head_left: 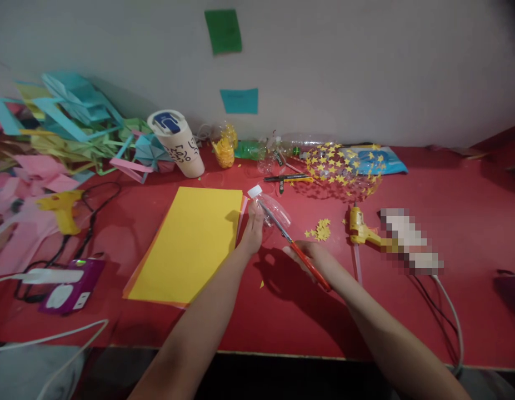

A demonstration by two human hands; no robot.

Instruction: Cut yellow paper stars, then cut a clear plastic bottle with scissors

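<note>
My left hand (254, 229) is closed around a clear plastic bottle piece (278, 210) with a white cap, which points up and to the left. In my right hand (313, 258) are scissors (301, 255) with red handles. Their metal blades lie along the near side of the bottle piece; whether they are cutting into it I cannot tell. Beyond my right hand, a small heap of yellow paper stars (319, 229) lies on the red table. A stack of yellow paper (190, 244) is left of my left hand.
A yellow glue gun (359, 226) stands at right, another glue gun (63, 210) at left. Toward the wall are a utility knife (288, 178), a star-covered bottle (336, 166), a white tumbler (178, 144) and a blue packet (378, 159). Folded coloured paper (78, 105) piles up far left.
</note>
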